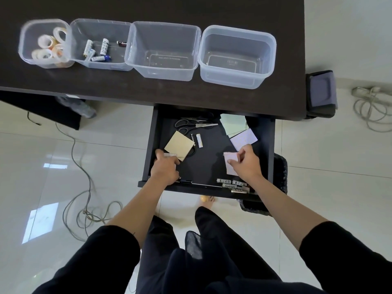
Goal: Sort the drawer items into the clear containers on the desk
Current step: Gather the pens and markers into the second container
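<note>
The dark drawer (152,145) is pulled out below the desk. My right hand (247,163) pinches a pink sticky-note pad (229,166) inside it. My left hand (165,167) is closed on a white pad (169,155) at the corner of a tan pad (179,145). Scissors (195,124), a loose battery (199,140), green pads (232,123) and a lilac pad (244,137) lie further back. Several batteries (232,183) line the drawer's front edge. On the desk stand four clear containers: tape rolls (48,45), batteries (97,49), and two empty ones (163,30) (237,31).
The dark desk (148,88) ends on the right above a black chair (321,94). A mesh bin (280,175) sits under the drawer's right side. Cables (84,187) trail over the tiled floor on the left and another cable coil (371,109) lies at the right.
</note>
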Tool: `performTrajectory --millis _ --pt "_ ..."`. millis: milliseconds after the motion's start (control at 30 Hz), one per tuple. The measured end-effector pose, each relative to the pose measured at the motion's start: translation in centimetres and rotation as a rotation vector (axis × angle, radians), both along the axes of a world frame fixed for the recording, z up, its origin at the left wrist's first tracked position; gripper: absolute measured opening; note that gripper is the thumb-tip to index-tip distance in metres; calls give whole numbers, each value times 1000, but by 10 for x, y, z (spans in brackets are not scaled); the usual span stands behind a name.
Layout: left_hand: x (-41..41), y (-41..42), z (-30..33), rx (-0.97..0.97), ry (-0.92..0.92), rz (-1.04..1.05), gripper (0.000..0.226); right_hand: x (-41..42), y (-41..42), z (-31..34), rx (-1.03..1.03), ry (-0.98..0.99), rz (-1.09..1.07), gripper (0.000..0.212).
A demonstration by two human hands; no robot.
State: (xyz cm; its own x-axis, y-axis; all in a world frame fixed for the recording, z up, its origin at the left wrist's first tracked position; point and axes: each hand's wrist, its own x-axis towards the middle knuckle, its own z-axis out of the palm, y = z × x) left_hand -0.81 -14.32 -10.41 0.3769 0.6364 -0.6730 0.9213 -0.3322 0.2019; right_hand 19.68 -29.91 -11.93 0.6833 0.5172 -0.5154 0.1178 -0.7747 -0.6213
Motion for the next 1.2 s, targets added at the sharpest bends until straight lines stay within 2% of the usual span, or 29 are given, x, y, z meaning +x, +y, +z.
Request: performTrajectory --millis 200,367,500,600,733,900,967,1067,1200 --pt "-1 0 -6 26 -82 -1 36 21 24 22 196 -67 -141 21" --pt "-1 -3 -4 121 -210 -2 26 33 38 15 171 -234 -163 23" --pt "1 -3 2 269 -308 -26 28 24 27 5 118 -271 -47 17" --pt "6 2 3 287 -307 -49 33 22 10 -5 25 -267 88 12" --pt "23 12 3 223 -269 -40 40 21 -1 -10 -75 -243 188 22" --pt "50 12 1 166 -362 -122 47 18 -1 -12 -88 -260 243 37" --pt "64 7 -2 118 -309 -232 56 17 -2 -12 -96 -264 263 41" --pt "80 -1 -9 85 -94 -412 71 17 -3 -13 -90 -244 253 43" --pt "88 -18 -15 122 76 -550 72 18 -3 -15 -71 -184 215 40"
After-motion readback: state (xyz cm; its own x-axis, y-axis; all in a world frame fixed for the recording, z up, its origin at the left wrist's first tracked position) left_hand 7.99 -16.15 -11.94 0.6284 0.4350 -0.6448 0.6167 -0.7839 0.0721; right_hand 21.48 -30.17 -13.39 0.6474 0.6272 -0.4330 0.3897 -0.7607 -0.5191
